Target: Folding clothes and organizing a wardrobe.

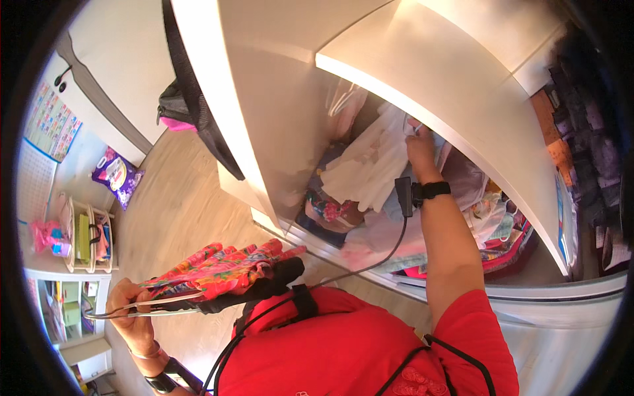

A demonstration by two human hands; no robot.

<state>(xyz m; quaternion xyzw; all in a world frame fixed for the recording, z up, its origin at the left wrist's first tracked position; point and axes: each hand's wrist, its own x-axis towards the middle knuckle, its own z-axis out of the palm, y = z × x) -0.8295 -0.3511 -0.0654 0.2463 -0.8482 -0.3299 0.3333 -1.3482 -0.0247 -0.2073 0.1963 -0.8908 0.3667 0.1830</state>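
My left hand [131, 309] is closed around the hook ends of clothes hangers [168, 303] at the lower left. A red floral garment [228, 270] and a black garment [267, 289] hang from them, beside my red shirt. My right hand [420, 146] reaches into an open wardrobe, its fingers at a hanger [412, 127] beside a white dress [376, 158]; its grip is partly hidden. Other hangers [346, 99] show to the left of that dress. Below my right forearm lie piled clothes [386, 237] on the wardrobe floor, with a dark floral garment [332, 205] at their left.
A wardrobe shelf [421, 79] juts above my right arm, and a side panel [257, 99] stands left of the clothes. A black bag with pink [178, 109] hangs outside. The sliding track [346, 260] edges the floor. A purple packet [118, 173] and rack [91, 237] stand far left.
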